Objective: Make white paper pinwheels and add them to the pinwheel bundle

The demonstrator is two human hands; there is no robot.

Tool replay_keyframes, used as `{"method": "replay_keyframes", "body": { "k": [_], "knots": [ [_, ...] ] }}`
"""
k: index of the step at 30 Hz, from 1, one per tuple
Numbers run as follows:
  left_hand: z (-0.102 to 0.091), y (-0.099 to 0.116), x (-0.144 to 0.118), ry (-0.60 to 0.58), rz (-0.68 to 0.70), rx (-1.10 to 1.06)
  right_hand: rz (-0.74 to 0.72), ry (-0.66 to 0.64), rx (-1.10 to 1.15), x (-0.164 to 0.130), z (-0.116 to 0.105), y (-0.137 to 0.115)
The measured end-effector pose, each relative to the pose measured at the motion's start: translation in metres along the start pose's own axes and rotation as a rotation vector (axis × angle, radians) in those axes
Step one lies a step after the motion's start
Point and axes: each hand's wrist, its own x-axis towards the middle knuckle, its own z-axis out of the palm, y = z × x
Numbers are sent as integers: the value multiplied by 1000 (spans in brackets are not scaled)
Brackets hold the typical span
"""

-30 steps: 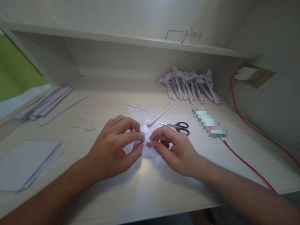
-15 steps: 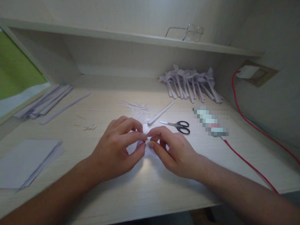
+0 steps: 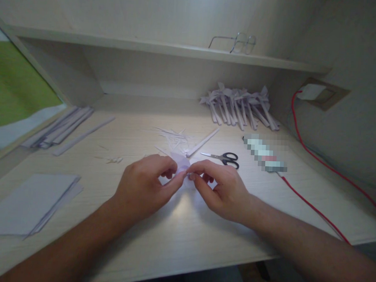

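A small folded piece of white paper (image 3: 181, 159) is held up between my two hands, just above the desk, and its lower part is mostly covered by fingers. My left hand (image 3: 146, 187) is closed on it, with the thumb stretched toward the centre and the other fingers curled. Thumb and forefinger of my right hand (image 3: 221, 189) pinch at the paper's middle; any small part between those fingertips is too tiny to make out. Just beyond lie a rolled paper stick (image 3: 203, 142), thin paper strips (image 3: 174, 135) and black-handled scissors (image 3: 221, 157).
Several paper pinwheels (image 3: 238, 103) lie at the back right. At the left are paper sticks (image 3: 60, 126), small pale bits (image 3: 115, 159) and stacked paper sheets (image 3: 31, 203). A blurred device (image 3: 263, 152) with a red cable (image 3: 311, 215) lies right. Glasses (image 3: 240, 42) rest on the shelf.
My left hand has turned, its forefinger drawing back and curling while the thumb stays at the centre. More of the paper now shows above the fingers. My right hand keeps its pinch.
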Motion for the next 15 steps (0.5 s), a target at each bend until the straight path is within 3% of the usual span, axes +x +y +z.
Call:
{"method": "replay_keyframes", "body": {
  "k": [3,6,12,15],
  "knots": [
    [-5,1,0,56,21,-117,40,92,34,-1,0,1],
    [-6,-1,1,86,-88,-294,126,227,131,1,-2,-1],
    [10,-3,2,-236,-237,-685,184,367,351,5,-1,-7],
    [18,2,4,-266,-221,-781,186,315,331,4,1,-7]
  ]
}}
